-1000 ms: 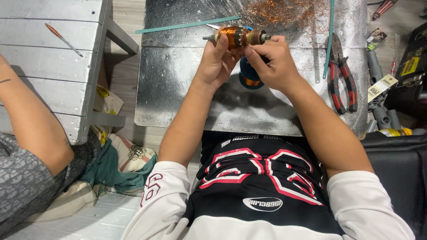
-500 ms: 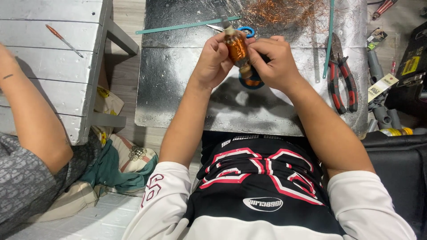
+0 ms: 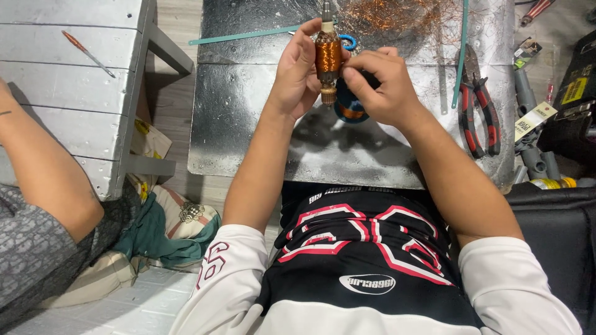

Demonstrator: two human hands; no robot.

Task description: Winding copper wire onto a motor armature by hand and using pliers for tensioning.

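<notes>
— So, what have the hands got?
— A copper-wound motor armature (image 3: 328,57), held upright above the metal sheet (image 3: 261,130). The left hand (image 3: 297,74) is curled around its left side, fingers closed on the winding. The right hand (image 3: 380,87) pinches it from the right with thumb and forefinger.
— Anything under it?
— A small blue spool (image 3: 351,113) with copper wire lies on the sheet just below the hands, partly hidden by them. Behind, at the sheet's far edge, sits a loose tangle of copper wire (image 3: 397,15).
— And to the sides?
— Red-handled pliers (image 3: 479,115) lie on the sheet near the right forearm, with a thin green strip (image 3: 460,56) beside them. Another green strip (image 3: 245,35) lies across the far left corner. On the grey wooden bench (image 3: 68,93) to the left rests a red screwdriver (image 3: 87,53), and another person's arm (image 3: 43,174) leans beside that bench.
</notes>
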